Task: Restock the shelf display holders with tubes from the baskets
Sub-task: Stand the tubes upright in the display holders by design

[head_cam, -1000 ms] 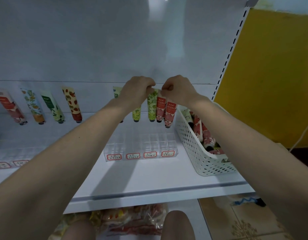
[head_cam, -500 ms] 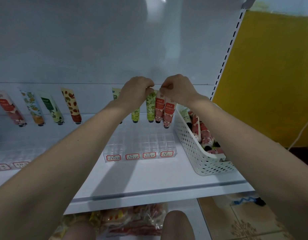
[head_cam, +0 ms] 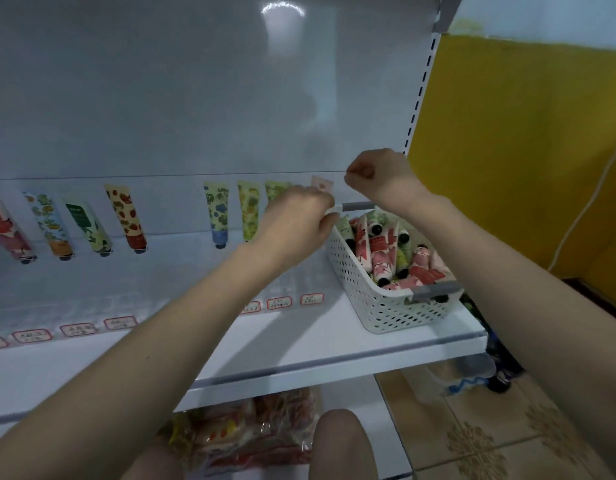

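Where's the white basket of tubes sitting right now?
In the head view, the white basket sits at the right end of the shelf, just right of the left hand, with the right hand above its far rim.

Left hand [head_cam: 296, 220] at the standing tubes [head_cam: 248, 213]; right hand [head_cam: 379, 176] curled above the basket [head_cam: 386, 306].

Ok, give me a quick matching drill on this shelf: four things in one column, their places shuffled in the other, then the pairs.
1 white basket
2 strawberry tube
3 blue-capped tube
4 snack packets

A on the shelf below
B right end of the shelf
C rightmost of the left group of four
D just left of the yellow-green tube

Pairs: 1-B, 2-C, 3-D, 4-A.
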Tool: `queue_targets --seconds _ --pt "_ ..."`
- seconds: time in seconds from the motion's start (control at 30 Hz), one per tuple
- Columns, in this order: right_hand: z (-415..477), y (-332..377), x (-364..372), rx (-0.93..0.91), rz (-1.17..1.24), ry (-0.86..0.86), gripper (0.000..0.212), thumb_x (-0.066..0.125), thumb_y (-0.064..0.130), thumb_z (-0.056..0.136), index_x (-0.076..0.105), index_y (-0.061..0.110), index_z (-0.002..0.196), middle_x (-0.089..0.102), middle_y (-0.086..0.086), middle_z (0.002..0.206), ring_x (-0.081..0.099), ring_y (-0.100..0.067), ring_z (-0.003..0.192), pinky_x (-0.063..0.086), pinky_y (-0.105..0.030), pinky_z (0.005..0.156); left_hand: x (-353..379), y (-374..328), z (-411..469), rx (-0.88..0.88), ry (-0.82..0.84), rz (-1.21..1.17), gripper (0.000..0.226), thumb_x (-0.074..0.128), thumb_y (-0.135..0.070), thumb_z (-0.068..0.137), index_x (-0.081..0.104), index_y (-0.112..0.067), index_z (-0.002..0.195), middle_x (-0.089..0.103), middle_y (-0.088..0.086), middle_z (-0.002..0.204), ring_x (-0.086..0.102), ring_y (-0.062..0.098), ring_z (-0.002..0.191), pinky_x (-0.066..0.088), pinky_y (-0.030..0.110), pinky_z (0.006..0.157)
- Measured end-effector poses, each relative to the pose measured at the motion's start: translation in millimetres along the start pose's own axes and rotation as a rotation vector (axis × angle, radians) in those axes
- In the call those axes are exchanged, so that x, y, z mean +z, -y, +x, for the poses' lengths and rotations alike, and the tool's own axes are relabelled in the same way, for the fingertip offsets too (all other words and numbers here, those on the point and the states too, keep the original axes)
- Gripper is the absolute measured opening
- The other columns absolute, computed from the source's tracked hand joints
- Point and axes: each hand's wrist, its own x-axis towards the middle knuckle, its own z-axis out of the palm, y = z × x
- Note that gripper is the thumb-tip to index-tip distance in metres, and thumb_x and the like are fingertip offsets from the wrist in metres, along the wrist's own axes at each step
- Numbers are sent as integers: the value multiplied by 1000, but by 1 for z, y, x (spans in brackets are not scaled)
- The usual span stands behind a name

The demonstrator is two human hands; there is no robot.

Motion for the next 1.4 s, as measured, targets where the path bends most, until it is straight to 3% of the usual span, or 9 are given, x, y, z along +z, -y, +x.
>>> queue_targets --seconds 0.1,0.2,0.37,0.57,0.7,0.83,0.97,1.2,1.4 --pt "-26 -26 -17 25 -74 3 20 55 16 89 68 5 101 67 -10 105 61 -23 96 39 -22 71 10 -27 3 44 81 34 34 45 -31 96 62 -4 107 62 12 101 57 30 95 40 35 66" --pt "-52 -49 -31 137 -168 162 21 57 16 90 68 0 97 69 -14 97 58 -21 78 41 -25 61 24 -46 11 10 182 38 31 47 -35 95 56 -6 91 57 9 91 57 26 84 37 31 60" --pt "-76 -68 -34 297 -194 366 26 57 18 92 63 -1 75 61 -5 60 54 -12 48 46 -22 52 49 -68 29 -29 383 68 34 50 -50 89 49 -17 87 52 3 80 52 21 74 41 28 60" --pt "-67 -76 -23 359 -262 399 29 60 13 87 51 9 59 55 -4 56 54 -16 49 51 -32 58 75 -83 45 -90 484 161 34 56 -44 84 60 -12 93 58 2 88 54 19 78 43 27 63" --pt "-63 -80 -15 389 -286 448 32 61 17 87 47 11 59 51 -1 56 47 -13 47 38 -22 47 75 -85 51 -140 526 149 35 59 -38 83 57 -8 101 55 9 95 52 23 94 43 29 69" --pt "-60 -84 -6 390 -302 425 39 62 35 87 41 14 62 47 1 61 42 -12 50 32 -22 45 77 -84 55 -202 563 71 31 64 -33 80 62 -8 98 58 6 87 53 18 77 45 25 64" --pt "-56 -85 -7 414 -218 444 40 62 44 85 46 15 62 53 2 62 47 -11 52 36 -21 48 80 -85 55 -256 547 -36 34 69 -32 76 61 -7 98 59 7 93 54 18 80 44 25 65" --pt "-57 -87 -3 458 14 444 33 58 31 87 48 13 61 53 -1 55 46 -13 45 38 -23 47 83 -85 54 -383 474 -246 35 70 -26 75 52 -5 96 46 2 75 48 14 69 36 21 48" --pt "-52 -90 -6 422 -13 367 18 60 24 86 57 9 96 58 -2 76 57 -16 66 50 -29 62 86 -81 53 -434 426 -512 17 69 -19 76 59 -7 84 58 4 71 56 12 60 46 23 51"
